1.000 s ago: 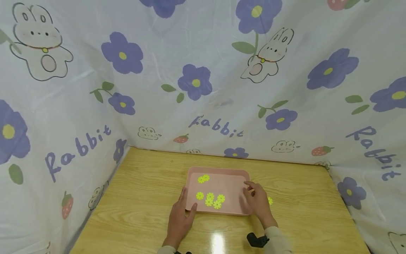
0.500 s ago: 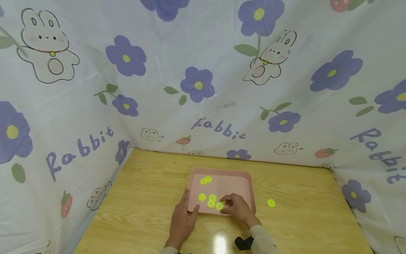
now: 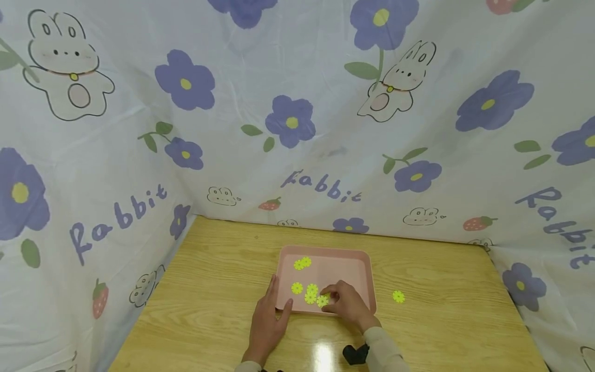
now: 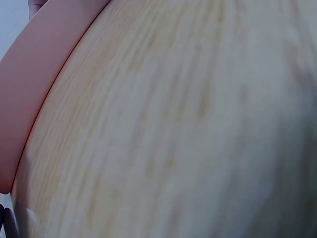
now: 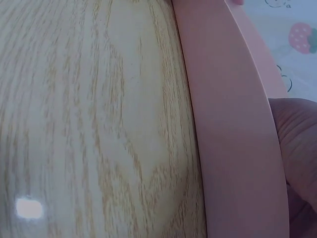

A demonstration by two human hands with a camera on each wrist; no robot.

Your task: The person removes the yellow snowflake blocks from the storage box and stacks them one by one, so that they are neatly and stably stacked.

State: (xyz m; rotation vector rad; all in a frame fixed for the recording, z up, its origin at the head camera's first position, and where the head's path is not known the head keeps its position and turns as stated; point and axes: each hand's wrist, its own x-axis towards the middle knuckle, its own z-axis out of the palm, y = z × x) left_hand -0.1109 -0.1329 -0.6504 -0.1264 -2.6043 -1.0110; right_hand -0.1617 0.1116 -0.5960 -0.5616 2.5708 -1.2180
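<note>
A shallow pink tray (image 3: 344,271) lies on the wooden table with several yellow flower-shaped pieces in it. My left hand (image 3: 268,323) rests at the tray's left front corner, its fingers straight along the left side and the thumb at the front rim. Over the front part of the tray, my right hand (image 3: 346,305) has its thumb and fingers curled round the edges of one yellow flower-shaped piece (image 3: 322,300). Another piece beside it is mostly covered by the fingers. In the right wrist view, the tray wall (image 5: 237,124) hides most of that hand; part of the thumb (image 5: 299,139) shows.
One loose yellow piece (image 3: 398,296) lies on the table (image 3: 446,310), right of the tray. Behind the table and along its sides hangs a white cloth (image 3: 232,160) printed with rabbits and purple flowers. A black device (image 3: 355,355) sits at my right wrist.
My right hand has moved left from the tray's right side to the pieces near its front, then stayed there. The loose piece at right came into full view. The left hand keeps its place.
</note>
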